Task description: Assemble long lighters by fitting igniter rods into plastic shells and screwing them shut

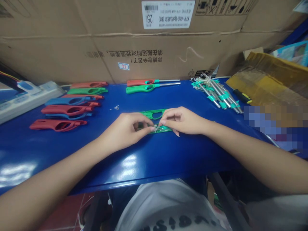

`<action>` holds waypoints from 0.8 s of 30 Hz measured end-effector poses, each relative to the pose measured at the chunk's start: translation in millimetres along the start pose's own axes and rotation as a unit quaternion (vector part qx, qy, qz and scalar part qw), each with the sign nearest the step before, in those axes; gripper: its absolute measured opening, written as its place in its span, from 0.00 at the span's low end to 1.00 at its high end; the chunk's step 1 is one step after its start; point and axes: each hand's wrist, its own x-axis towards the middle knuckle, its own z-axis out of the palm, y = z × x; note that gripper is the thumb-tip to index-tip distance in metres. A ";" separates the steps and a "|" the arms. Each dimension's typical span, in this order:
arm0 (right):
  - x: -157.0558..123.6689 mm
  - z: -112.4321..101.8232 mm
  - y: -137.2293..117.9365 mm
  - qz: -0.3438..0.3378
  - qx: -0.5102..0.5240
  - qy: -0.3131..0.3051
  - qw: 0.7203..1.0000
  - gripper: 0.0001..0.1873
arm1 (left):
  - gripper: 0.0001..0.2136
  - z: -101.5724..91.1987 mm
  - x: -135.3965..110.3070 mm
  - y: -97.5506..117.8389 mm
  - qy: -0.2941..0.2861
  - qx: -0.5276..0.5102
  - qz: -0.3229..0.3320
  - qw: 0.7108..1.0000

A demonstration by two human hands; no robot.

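A green lighter handle shell (154, 114) lies flat on the blue table (154, 154) in front of me. My left hand (127, 126) is pinched closed on its near edge, with a small dark part under the fingers. My right hand (183, 120) rests on the shell's right end, fingers pressed together on thin wires at the middle. The two thumbs nearly touch over the shell.
Several red, green and blue handle shells (69, 109) lie at the left. Two assembled lighters (149, 86) rest by the cardboard box (134, 41). A pile of metal tubes with teal collars (216, 91) sits at right beside a screwdriver (243, 95). A power strip (26, 96) sits far left.
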 end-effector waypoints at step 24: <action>-1.0 0.2 -2.3 -0.007 -0.004 -0.004 1.000 0.12 | 0.09 1.1 -0.6 -0.3 -0.009 0.083 0.053 0.995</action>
